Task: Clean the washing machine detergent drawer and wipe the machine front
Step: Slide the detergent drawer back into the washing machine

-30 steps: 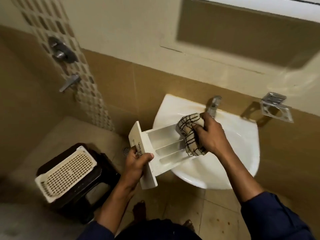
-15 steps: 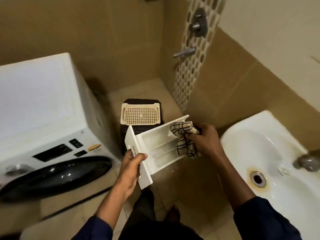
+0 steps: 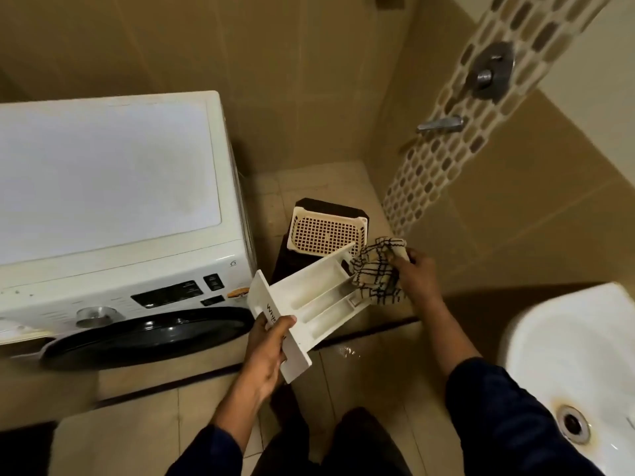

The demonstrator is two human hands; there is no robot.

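I am watching the left hand [image 3: 266, 352] gripping the white detergent drawer [image 3: 309, 297] by its front panel, in mid-air just right of the washing machine [image 3: 103, 187]. The right hand [image 3: 417, 280] is clutching a checked cloth [image 3: 378, 269], seemingly pressing it into the drawer's far end.

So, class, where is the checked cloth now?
Head view, centre-right: the right hand grips the checked cloth at the far end of the detergent drawer, near the cream basket.

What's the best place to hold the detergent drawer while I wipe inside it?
Hold the drawer by its flat front panel, coming from its outer face, as the left hand does. The panel is a slab wider than the body; behind it are open compartments that the cloth needs free.
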